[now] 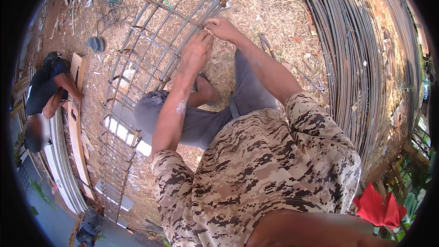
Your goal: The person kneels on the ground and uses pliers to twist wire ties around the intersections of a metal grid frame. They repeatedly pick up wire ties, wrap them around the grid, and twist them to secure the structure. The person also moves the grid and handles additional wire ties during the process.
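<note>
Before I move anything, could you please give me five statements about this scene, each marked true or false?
1. The left hand and right hand are close together at the metal bar cage. True.
2. The right hand holds the pliers-like tool. False: the pliers-like tool lies on the ground.
3. Long bars lie on the person's right. True.
4. The wearer's shirt is plain blue. False: the shirt has a brown and beige camouflage pattern.
5. The co-worker stands at the picture's right edge. False: the co-worker is at the left, bent beside a wooden board.
</note>
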